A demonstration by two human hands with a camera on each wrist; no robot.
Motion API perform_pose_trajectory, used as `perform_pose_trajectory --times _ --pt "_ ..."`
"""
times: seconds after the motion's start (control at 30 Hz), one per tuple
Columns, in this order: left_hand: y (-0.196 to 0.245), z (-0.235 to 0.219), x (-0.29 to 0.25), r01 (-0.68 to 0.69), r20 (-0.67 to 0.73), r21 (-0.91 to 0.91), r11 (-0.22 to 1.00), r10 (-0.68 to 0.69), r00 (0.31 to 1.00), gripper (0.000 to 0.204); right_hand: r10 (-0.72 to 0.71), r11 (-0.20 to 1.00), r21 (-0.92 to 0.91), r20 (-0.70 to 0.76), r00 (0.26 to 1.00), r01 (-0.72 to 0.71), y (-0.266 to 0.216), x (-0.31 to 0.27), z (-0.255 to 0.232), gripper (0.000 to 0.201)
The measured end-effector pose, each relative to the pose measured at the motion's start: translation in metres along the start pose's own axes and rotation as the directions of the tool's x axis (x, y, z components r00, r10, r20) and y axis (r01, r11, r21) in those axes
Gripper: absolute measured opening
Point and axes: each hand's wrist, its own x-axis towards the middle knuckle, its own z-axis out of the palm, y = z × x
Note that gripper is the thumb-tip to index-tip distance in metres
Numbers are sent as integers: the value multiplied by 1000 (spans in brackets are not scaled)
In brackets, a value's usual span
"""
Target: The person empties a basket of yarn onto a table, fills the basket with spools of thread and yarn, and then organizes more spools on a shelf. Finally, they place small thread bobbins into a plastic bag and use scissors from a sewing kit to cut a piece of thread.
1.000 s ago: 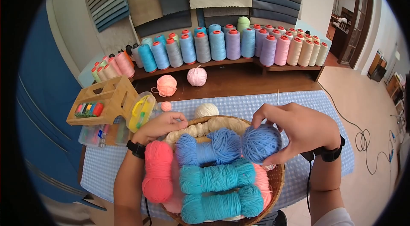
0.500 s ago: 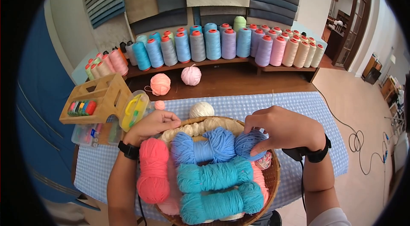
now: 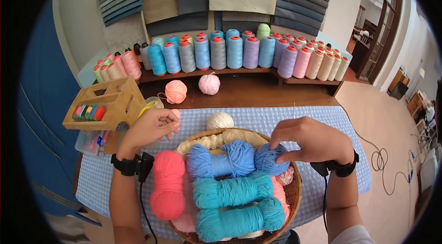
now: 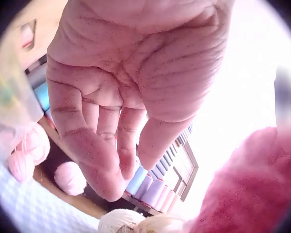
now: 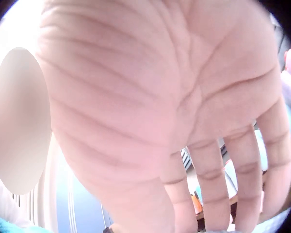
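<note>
on the brown table lie one peach yarn ball, one pink ball and a checked cloth, which carries a basket and a white ball.

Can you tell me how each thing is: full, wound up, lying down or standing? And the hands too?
Basket: heaped full
Blue ball: wound, in the basket
Right hand: fingers relaxed over the blue ball; touching unclear
Left hand: raised, holding nothing
Teal skeins: bundled, lying crosswise
Peach ball: wound, loose end out
Thread cones: standing upright
</note>
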Motion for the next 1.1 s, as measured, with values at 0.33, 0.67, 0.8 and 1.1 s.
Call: perform_pose_trajectory --times 0.33,0.67,0.8,1.1 --pt "53 -20 -79 -151 -39 677 721 240 970 40 -56 986 -166 -304 951 5 -13 10 -6 26" --pt "45 -9 -90 -292 173 810 508 268 948 64 -53 858 -505 98 994 96 -4 122 -16 19" --pt "38 -2 -90 -349 192 756 554 322 927 60 -79 779 -599 199 977 185 11 169 -4 18" --pt "39 8 -91 -381 213 707 596 334 918 47 -104 811 -545 221 970 211 22 268 40 37"
